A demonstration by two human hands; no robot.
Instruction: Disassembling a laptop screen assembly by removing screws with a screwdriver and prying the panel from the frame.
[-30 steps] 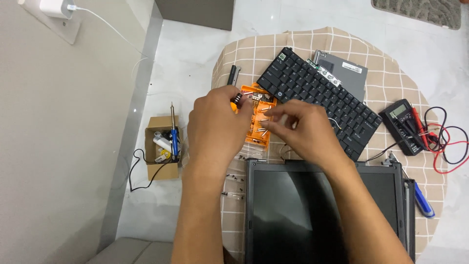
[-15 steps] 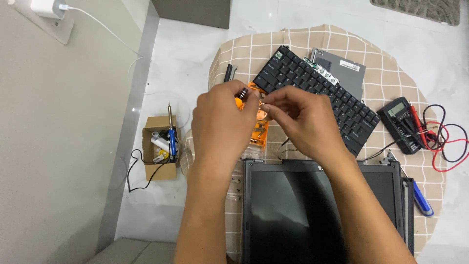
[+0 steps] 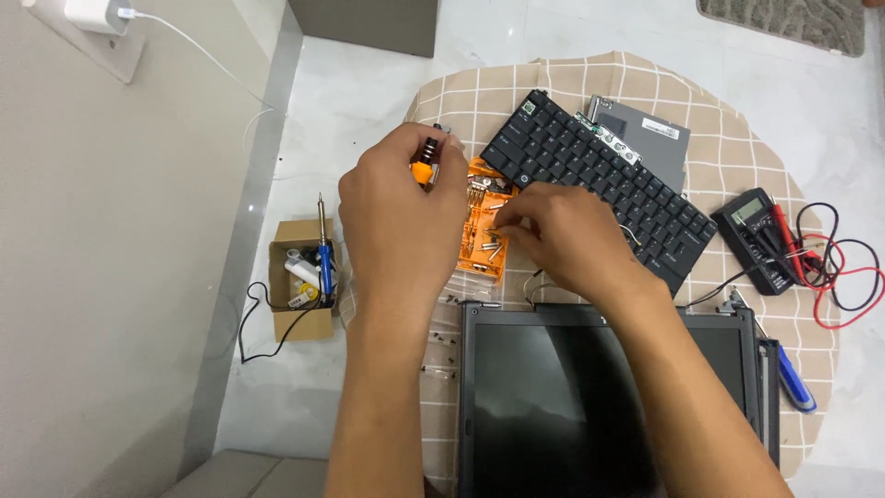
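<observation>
From the head camera, looking straight down, my left hand (image 3: 396, 217) was closed around a small screwdriver with an orange-and-black handle (image 3: 425, 166), lifted above the desk (image 3: 553, 78) at about ten o'clock from the middle of the cloth. My fingers were curled tight on the handle; the tip was hidden behind them, so I could not tell whether a bit sat in it.

My right hand (image 3: 567, 240) lay at the centre, its fingers pinched low over the orange bit tray (image 3: 481, 242). Whether they had actually caught a bit I could not tell, since my own knuckles covered the spot.

The tray sat just below and touching the lower-left corner of the loose black keyboard (image 3: 599, 180), which ran toward two o'clock and overlapped a grey metal plate (image 3: 650, 138). At six o'clock lay the laptop screen panel (image 3: 590, 415). A black multimeter (image 3: 761, 235) with red and black leads sat at three o'clock. On the floor at nine o'clock stood a cardboard box (image 3: 300, 295) holding a soldering iron.

I judged the risk to be small parts: a bit slipping from a loose pinch could roll off among the loose screws (image 3: 442, 341) beside the panel, or a nudge of my wrist could tip the tray.
</observation>
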